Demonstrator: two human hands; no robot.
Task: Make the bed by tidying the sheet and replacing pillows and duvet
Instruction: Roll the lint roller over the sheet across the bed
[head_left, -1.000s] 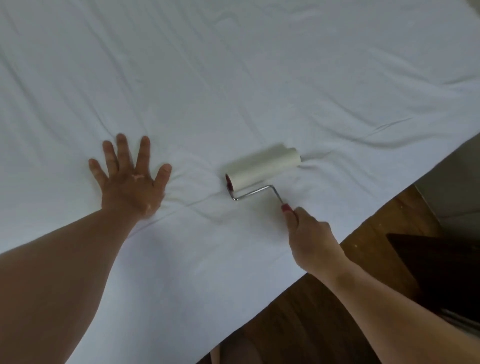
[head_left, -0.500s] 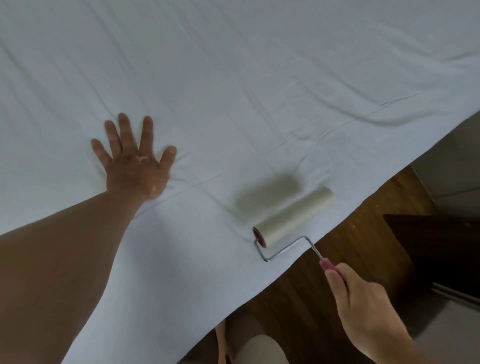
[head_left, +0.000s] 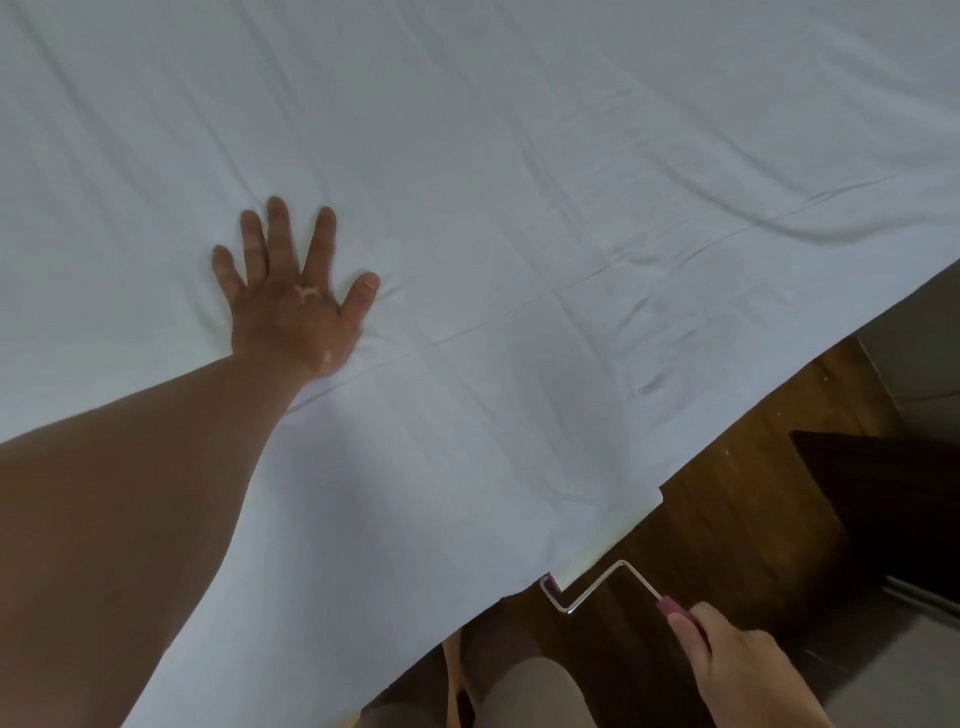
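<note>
White roller (head_left: 615, 538) lost against sheet (head_left: 519, 156), handle (head_left: 674, 609) mostly hidden in right grip (head_left: 737, 662)

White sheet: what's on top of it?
A left hand lies flat on the wrinkled white sheet, fingers spread. The right hand holds a white lint roller at its edge. Underneath is hidden.

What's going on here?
A person is working over the white sheet with a lint roller. The left hand lies flat on the sheet, fingers spread, pressing it down. The right hand grips the roller's reddish handle, with the roll at the bed's near edge, beside the wooden floor. No pillows or duvet are in view.
</note>
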